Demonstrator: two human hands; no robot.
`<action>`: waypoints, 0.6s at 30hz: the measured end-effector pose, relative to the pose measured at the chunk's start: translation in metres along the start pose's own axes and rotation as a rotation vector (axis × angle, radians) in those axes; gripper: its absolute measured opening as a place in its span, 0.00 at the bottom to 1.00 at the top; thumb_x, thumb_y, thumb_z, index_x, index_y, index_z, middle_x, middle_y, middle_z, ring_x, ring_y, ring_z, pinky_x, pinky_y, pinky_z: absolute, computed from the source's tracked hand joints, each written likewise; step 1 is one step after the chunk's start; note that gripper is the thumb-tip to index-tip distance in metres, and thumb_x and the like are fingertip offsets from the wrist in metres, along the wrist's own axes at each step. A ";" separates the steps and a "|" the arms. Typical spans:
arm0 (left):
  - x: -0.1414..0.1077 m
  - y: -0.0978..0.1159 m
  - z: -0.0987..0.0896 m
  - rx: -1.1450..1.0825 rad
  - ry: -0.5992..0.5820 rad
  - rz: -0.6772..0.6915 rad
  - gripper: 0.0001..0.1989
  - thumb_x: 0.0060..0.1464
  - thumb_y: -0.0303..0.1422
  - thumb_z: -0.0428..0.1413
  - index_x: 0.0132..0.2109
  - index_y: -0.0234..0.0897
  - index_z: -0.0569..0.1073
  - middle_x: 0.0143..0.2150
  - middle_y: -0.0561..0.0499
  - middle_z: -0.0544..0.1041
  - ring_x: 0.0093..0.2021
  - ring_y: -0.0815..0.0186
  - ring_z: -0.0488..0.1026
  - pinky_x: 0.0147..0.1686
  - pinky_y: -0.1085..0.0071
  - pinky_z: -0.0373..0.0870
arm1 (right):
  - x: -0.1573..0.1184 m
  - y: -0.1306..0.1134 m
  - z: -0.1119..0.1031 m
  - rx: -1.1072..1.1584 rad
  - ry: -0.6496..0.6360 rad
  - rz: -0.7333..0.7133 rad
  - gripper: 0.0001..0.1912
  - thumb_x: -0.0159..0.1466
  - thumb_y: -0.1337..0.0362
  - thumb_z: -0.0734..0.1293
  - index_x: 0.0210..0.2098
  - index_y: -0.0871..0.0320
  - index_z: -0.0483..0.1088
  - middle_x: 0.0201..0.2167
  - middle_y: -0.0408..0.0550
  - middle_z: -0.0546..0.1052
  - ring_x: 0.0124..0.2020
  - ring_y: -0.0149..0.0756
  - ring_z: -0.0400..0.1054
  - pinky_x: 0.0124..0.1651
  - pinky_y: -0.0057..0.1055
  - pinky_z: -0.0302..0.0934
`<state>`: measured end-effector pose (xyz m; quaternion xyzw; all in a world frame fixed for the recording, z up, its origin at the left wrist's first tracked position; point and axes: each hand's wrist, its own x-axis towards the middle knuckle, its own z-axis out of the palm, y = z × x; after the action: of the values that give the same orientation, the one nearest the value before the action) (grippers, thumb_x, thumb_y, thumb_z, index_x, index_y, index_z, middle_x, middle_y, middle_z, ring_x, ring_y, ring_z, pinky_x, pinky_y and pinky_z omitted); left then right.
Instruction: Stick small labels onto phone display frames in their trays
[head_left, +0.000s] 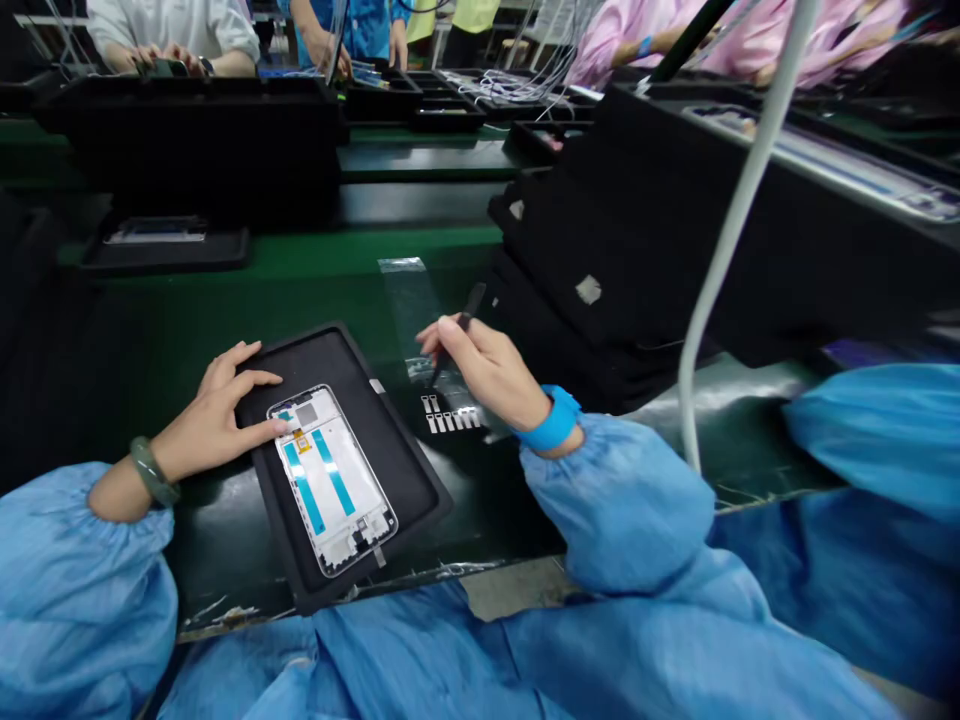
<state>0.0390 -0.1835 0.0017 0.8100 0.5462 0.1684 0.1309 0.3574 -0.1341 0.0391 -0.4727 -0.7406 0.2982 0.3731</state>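
Spreads fingers of left hand (214, 418) wide on black tray (382, 430) | touches phone frame (321, 480) with thumb | pinches black tweezers (475, 299) in right hand (499, 375) near silver tabs (448, 421)

Electronics assembly workshop: long green bench (337, 250), black trays (386, 430), phone frame (337, 480), co-workers (176, 30) opposite.

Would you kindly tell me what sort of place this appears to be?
Probably an electronics assembly line in a factory: a phone-like frame lies in a black tray, the right hand holds a dark tweezer-like tool, and other people are visible beyond the green bench.
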 end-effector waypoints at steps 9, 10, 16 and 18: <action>-0.001 0.007 0.004 -0.036 0.024 0.045 0.21 0.51 0.48 0.54 0.47 0.41 0.67 0.63 0.44 0.54 0.66 0.50 0.42 0.61 0.45 0.47 | 0.024 -0.034 0.106 0.465 -0.279 0.069 0.13 0.58 0.55 0.68 0.33 0.58 0.65 0.26 0.41 0.72 0.27 0.31 0.72 0.33 0.28 0.68; -0.001 0.006 0.004 -0.036 0.019 0.047 0.21 0.51 0.48 0.54 0.48 0.41 0.66 0.63 0.44 0.53 0.66 0.50 0.42 0.61 0.45 0.47 | 0.025 -0.032 0.111 0.401 -0.280 0.050 0.13 0.58 0.55 0.67 0.33 0.58 0.65 0.25 0.40 0.72 0.28 0.30 0.71 0.34 0.28 0.67; -0.002 0.007 0.005 -0.035 0.006 0.060 0.22 0.52 0.47 0.54 0.50 0.41 0.65 0.64 0.44 0.53 0.66 0.50 0.41 0.61 0.45 0.47 | 0.024 -0.027 0.112 0.227 -0.289 -0.019 0.11 0.60 0.56 0.66 0.35 0.58 0.67 0.25 0.40 0.73 0.28 0.29 0.70 0.34 0.27 0.64; -0.003 0.007 0.005 -0.033 0.005 0.069 0.22 0.52 0.46 0.54 0.50 0.42 0.64 0.64 0.44 0.53 0.67 0.50 0.41 0.61 0.45 0.47 | 0.023 -0.030 0.110 0.190 -0.284 -0.055 0.10 0.60 0.57 0.66 0.35 0.58 0.68 0.27 0.41 0.74 0.28 0.29 0.70 0.33 0.26 0.63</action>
<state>0.0458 -0.1891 -0.0008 0.8258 0.5154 0.1836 0.1369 0.2452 -0.1340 0.0094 -0.3681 -0.7670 0.4202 0.3158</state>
